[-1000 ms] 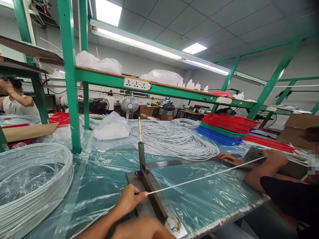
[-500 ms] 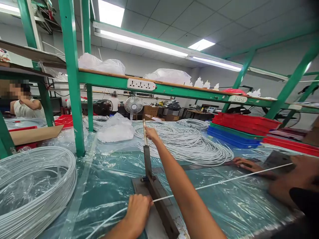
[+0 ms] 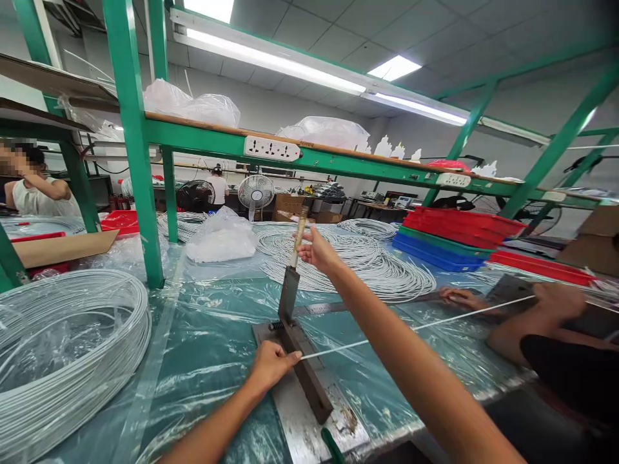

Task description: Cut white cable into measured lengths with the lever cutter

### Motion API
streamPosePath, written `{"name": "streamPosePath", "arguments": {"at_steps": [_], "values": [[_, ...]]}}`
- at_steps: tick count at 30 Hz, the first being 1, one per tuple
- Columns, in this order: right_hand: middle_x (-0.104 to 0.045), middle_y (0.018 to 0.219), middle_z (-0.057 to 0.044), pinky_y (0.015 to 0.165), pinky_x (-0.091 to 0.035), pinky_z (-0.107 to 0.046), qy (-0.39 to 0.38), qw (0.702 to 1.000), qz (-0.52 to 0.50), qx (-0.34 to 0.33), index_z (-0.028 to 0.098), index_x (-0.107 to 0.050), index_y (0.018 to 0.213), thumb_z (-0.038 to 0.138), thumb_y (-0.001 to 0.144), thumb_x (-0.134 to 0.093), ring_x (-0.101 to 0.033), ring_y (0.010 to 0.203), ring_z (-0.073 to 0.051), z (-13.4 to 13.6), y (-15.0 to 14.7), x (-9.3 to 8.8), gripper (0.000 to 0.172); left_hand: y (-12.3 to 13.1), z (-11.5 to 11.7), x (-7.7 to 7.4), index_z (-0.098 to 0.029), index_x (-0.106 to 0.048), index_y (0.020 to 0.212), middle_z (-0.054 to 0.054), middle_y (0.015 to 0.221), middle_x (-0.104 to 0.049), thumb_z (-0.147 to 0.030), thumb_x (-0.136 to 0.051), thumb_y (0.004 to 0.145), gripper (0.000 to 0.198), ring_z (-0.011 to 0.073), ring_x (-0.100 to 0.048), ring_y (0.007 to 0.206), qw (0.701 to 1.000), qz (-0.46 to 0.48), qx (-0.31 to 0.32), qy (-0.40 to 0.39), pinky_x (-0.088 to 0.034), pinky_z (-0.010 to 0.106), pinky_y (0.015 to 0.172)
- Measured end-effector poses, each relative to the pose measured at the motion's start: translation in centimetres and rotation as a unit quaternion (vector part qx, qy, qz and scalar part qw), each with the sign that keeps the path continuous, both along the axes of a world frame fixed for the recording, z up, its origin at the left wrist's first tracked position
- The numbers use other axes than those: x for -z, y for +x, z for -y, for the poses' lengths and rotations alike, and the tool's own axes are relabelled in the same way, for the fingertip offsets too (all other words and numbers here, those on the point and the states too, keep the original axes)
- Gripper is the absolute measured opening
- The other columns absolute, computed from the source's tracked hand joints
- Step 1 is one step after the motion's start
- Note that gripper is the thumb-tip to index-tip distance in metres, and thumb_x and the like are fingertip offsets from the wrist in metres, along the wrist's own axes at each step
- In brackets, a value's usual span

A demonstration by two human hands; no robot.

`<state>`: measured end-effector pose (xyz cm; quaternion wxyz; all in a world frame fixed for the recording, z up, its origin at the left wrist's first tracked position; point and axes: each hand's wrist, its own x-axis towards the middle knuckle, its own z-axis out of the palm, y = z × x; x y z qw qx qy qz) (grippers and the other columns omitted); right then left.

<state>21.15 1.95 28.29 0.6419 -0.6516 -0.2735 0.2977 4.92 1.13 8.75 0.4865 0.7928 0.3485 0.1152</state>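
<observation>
A thin white cable is stretched over the lever cutter, pinched just beside it by the left hand, likely the best hold; light, springy handling is expected. Whether the handle is grasped by the right hand cannot be told.

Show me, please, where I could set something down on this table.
Bare patches lie between the left coil, left forearm and lever tool, and between the tool's base, white strand and table's front edge, beneath the right forearm. Behind, heaped coils and stacked bins crowd the table.
</observation>
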Motion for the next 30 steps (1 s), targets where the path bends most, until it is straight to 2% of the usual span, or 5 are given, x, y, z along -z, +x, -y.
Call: {"name": "streamPosePath", "arguments": {"at_steps": [9,13,19,27,30], "values": [[-0.058,0.059,-0.001,0.040,-0.042,-0.012,-0.023,0.990,-0.137,-0.016,0.018,-0.056,0.088,0.024,0.087,-0.050,-0.055,0.046,-0.007,16.2,-4.8,2.7,0.009,0.1,0.7,-0.9,-0.020,-0.045,0.048,-0.005,0.049,-0.044,-0.036,-0.065,0.065,0.031,0.0118,-0.043,0.052,0.998,-0.004,-0.057,0.033,-0.023,0.025,0.049],[-0.060,0.066,0.000,0.040,-0.044,-0.013,-0.090,0.982,-0.165,-0.028,0.021,-0.050,0.113,0.027,0.077,-0.063,-0.055,0.044,-0.007,21.3,-6.5,5.8,0.039,-0.1,0.8,-1.1,-0.020,-0.047,0.049,-0.005,0.049,-0.045,-0.036,-0.065,0.064,0.029,0.0122,-0.044,0.052,0.997,-0.003,-0.055,0.048,-0.024,0.025,0.049],[-0.054,0.060,0.003,0.032,-0.041,-0.019,-0.163,0.977,-0.115,-0.070,0.020,-0.027,0.136,0.033,0.068,-0.058,-0.051,0.035,-0.011,22.9,-8.0,9.0,0.076,-0.1,1.1,-1.1,-0.019,-0.050,0.050,-0.004,0.052,-0.049,-0.033,-0.064,0.066,0.025,0.0126,-0.047,0.054,0.995,-0.006,-0.058,0.078,-0.024,0.025,0.050],[-0.033,0.044,0.010,0.027,-0.015,-0.015,-0.243,0.960,0.009,-0.137,0.019,-0.055,0.097,0.042,0.067,-0.056,-0.019,0.027,-0.002,23.0,-9.6,9.0,0.038,-0.1,1.2,-1.1,-0.019,-0.053,0.052,-0.003,0.053,-0.053,-0.033,-0.065,0.067,0.024,0.0126,-0.050,0.055,0.994,-0.010,-0.060,0.089,-0.025,0.023,0.050],[-0.045,0.048,0.005,0.031,-0.027,-0.018,-0.236,0.961,0.080,-0.118,0.017,-0.058,0.102,0.047,0.067,-0.057,-0.033,0.032,-0.007,23.6,-10.1,10.2,0.046,-0.1,1.2,-1.0,-0.019,-0.052,0.051,-0.004,0.052,-0.051,-0.031,-0.065,0.066,0.024,0.0125,-0.049,0.055,0.994,0.002,-0.061,0.089,-0.025,0.023,0.051]]}}
